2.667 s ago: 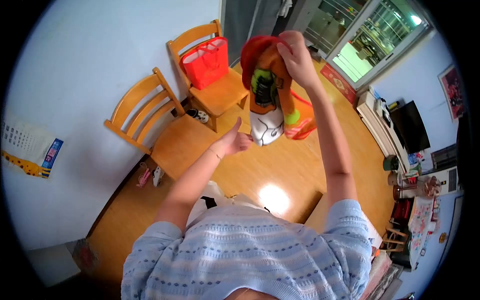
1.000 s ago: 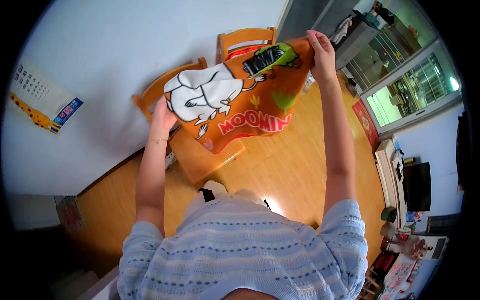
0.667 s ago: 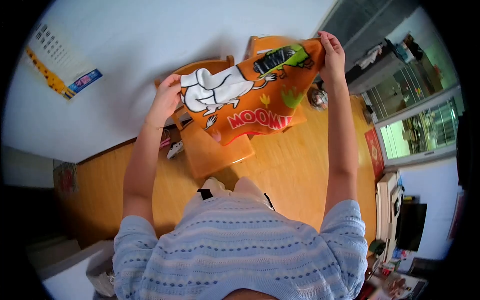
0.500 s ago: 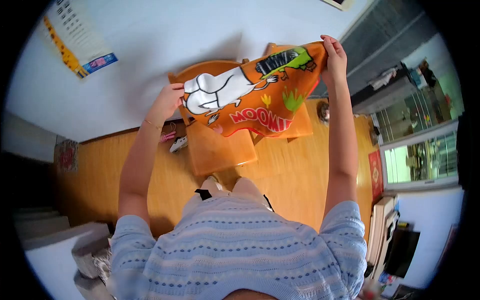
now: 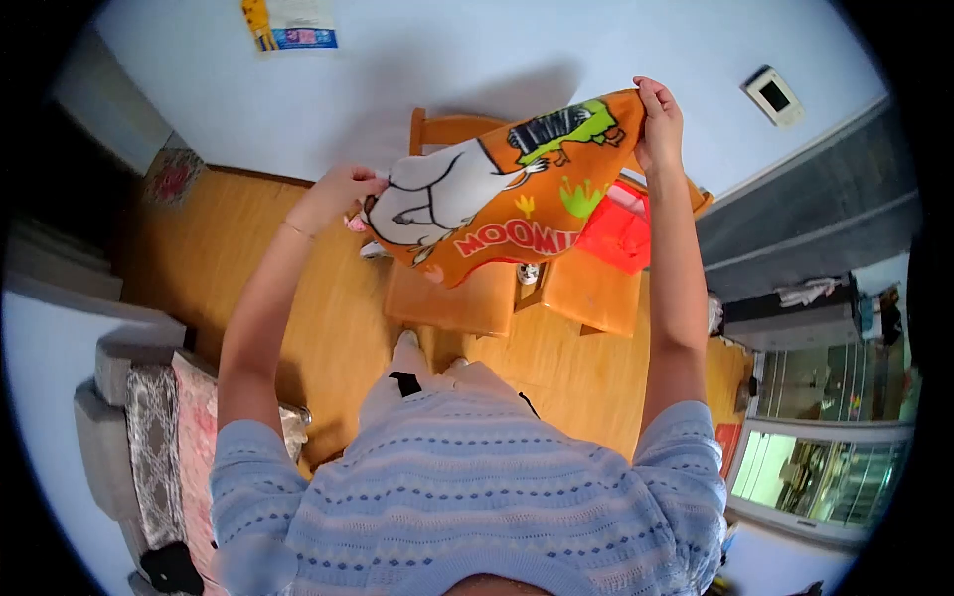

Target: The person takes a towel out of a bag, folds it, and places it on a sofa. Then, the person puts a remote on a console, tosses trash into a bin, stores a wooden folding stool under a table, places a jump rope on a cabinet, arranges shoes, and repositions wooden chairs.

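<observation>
An orange printed towel (image 5: 477, 194) hangs spread in the air between my hands, with a white cartoon figure, green and yellow plants and red-and-white lettering on it. My left hand (image 5: 343, 194) is closed, pinching the towel's corner at the white figure's end. Higher up, my right hand (image 5: 658, 121) grips the opposite top corner between thumb and fingers. The towel slants upward to the right, and its lower edge hangs loose in a curve. Behind and below it stand two wooden chairs, the left one (image 5: 447, 303) partly hidden by the cloth, the right one (image 5: 594, 298) with a red bag (image 5: 621, 233) on its seat.
A pale wall (image 5: 477, 50) rises behind the chairs, with a white wall panel (image 5: 773, 96) and a calendar (image 5: 298, 30). A couch (image 5: 149, 447) stands at the lower left. Dark curtains (image 5: 795, 199) hang at the right above a cabinet (image 5: 795, 323). Wooden floor (image 5: 248, 258) surrounds the chairs.
My view has turned to the right, bringing the wall panel and red bag into sight. The towel stays held by both hands; its left end is more folded near my left hand.
</observation>
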The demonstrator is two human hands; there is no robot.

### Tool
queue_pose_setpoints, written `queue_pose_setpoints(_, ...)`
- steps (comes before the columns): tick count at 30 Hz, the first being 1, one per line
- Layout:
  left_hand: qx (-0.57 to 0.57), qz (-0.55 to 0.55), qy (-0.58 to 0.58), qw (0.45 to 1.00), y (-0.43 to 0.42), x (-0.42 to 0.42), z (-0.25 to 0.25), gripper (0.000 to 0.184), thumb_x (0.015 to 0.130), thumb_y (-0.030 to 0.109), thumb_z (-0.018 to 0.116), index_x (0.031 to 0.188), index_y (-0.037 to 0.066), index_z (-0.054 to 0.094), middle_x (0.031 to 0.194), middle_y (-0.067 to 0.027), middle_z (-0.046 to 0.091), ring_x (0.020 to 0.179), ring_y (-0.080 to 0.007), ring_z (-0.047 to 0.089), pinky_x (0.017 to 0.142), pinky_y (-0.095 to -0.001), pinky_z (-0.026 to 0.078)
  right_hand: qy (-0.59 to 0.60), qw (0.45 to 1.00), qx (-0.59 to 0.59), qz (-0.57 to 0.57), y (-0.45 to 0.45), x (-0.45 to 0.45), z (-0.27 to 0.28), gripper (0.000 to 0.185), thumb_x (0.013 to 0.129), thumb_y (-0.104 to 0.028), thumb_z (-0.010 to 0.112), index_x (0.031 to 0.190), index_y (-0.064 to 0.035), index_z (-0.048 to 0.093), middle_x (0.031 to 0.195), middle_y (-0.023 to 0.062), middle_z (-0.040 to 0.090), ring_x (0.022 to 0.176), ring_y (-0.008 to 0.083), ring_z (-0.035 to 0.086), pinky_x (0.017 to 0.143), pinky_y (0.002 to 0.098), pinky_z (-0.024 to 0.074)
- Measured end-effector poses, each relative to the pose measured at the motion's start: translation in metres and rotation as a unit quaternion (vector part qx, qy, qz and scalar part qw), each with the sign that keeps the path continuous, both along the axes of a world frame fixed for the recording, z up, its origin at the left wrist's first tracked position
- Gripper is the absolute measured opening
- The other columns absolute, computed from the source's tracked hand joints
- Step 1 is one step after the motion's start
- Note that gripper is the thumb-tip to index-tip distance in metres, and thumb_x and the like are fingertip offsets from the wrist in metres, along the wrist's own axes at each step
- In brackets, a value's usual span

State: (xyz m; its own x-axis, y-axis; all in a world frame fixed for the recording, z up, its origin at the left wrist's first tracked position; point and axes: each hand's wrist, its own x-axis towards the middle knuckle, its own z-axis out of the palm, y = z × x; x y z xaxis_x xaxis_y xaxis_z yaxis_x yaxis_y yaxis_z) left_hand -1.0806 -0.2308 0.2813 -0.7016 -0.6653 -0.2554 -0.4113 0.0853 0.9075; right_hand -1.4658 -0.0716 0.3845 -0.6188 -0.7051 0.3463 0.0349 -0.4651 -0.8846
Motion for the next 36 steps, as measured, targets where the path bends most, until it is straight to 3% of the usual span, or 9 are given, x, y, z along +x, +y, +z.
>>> queue_pose_setpoints(9,-0.018,0.198,0.108,0.974,0.025,0.08,0.032,0.027,0.086,0.031,0.058,0.084,0.004,0.061,0.069,0.0039,0.055,0.059,-0.0033,0.043,0.052,-0.0184,0.033,-0.027,0.996,0.012,0.086,-0.065,0.017,-0.01,0.016,0.091,-0.015,0.05,0.096,0.0,0.053,0.081,0.0081,0.057,0.07,0.0155,0.056,0.062,0.0267,0.048)
queue_pose_setpoints(12,-0.023,0.253,0.175,0.951,0.03,0.134,0.037,0.026,0.087,0.031,0.056,0.083,0.005,0.058,0.069,0.005,0.053,0.062,-0.0033,0.044,0.056,-0.0185,0.036,-0.006,0.991,0.022,0.129,-0.097,0.056,-0.011,0.016,0.091,-0.015,0.05,0.097,0.0001,0.053,0.084,0.0082,0.057,0.073,0.0148,0.055,0.064,0.0263,0.0475)
queue_pose_setpoints(16,-0.131,0.293,0.214,0.923,0.06,0.206,0.06,0.025,0.09,0.029,0.053,0.088,0.004,0.057,0.081,0.0034,0.055,0.076,-0.0064,0.048,0.075,-0.0217,0.04,0.049,0.98,0.034,0.191,-0.135,0.117,-0.007,0.018,0.09,-0.017,0.052,0.099,-0.0009,0.054,0.086,0.0066,0.057,0.076,0.0129,0.054,0.066,0.026,0.0462)
queue_pose_setpoints(23,-0.062,0.386,0.309,0.867,0.113,0.313,0.068,0.027,0.091,0.03,0.05,0.094,0.004,0.058,0.086,0.0031,0.057,0.074,-0.0061,0.05,0.073,-0.0227,0.041,0.034,0.953,0.001,0.301,-0.189,0.235,-0.004,0.018,0.088,-0.017,0.054,0.099,-0.002,0.055,0.088,0.0054,0.057,0.077,0.0115,0.053,0.066,0.0248,0.0452)
queue_pose_setpoints(26,-0.074,0.453,0.372,0.807,0.13,0.353,0.055,0.027,0.091,0.03,0.05,0.095,0.004,0.057,0.086,0.0023,0.058,0.076,-0.0063,0.051,0.071,-0.0219,0.042,0.022,0.951,-0.018,0.307,-0.21,0.284,-0.005,0.017,0.088,-0.016,0.054,0.097,-0.0021,0.056,0.087,0.0045,0.056,0.076,0.0111,0.053,0.066,0.0244,0.0448)
queue_pose_setpoints(28,-0.096,0.458,0.272,0.841,0.146,0.372,0.054,0.027,0.091,0.029,0.05,0.097,0.004,0.056,0.088,0.0011,0.057,0.08,-0.0077,0.052,0.073,-0.0227,0.043,0.024,0.945,-0.021,0.324,-0.219,0.306,-0.007,0.016,0.087,-0.016,0.055,0.096,-0.0022,0.056,0.087,0.0041,0.056,0.076,0.0108,0.052,0.066,0.0243,0.0446)
queue_pose_setpoints(33,-0.273,0.535,0.078,0.796,0.161,0.375,0.046,0.029,0.092,0.027,0.049,0.094,-0.001,0.053,0.085,-0.0023,0.056,0.077,-0.0119,0.053,0.071,-0.0259,0.045,0.032,0.937,-0.039,0.346,-0.246,0.328,-0.025,0.016,0.087,-0.016,0.055,0.096,-0.0029,0.056,0.086,0.0026,0.055,0.076,0.0091,0.05,0.066,0.0227,0.0427)
queue_pose_setpoints(35,-0.369,0.575,-0.05,0.728,0.159,0.342,0.046,0.026,0.091,0.024,0.05,0.093,-0.001,0.051,0.081,-0.0063,0.056,0.074,-0.0135,0.051,0.067,-0.0274,0.043,0.202,0.926,-0.111,0.3,-0.259,0.305,-0.04,0.016,0.087,-0.015,0.054,0.098,-0.0035,0.056,0.086,0.0017,0.055,0.076,0.008,0.049,0.066,0.0213,0.0409)
queue_pose_setpoints(36,-0.406,0.589,-0.114,0.689,0.16,0.336,0.05,0.024,0.091,0.023,0.05,0.092,-0.001,0.051,0.079,-0.0082,0.056,0.072,-0.0143,0.05,0.065,-0.0281,0.043,0.2,0.923,-0.111,0.31,-0.261,0.299,-0.038,0.016,0.087,-0.015,0.054,0.098,-0.0035,0.056,0.086,0.0017,0.055,0.076,0.008,0.049,0.066,0.0213,0.0409)
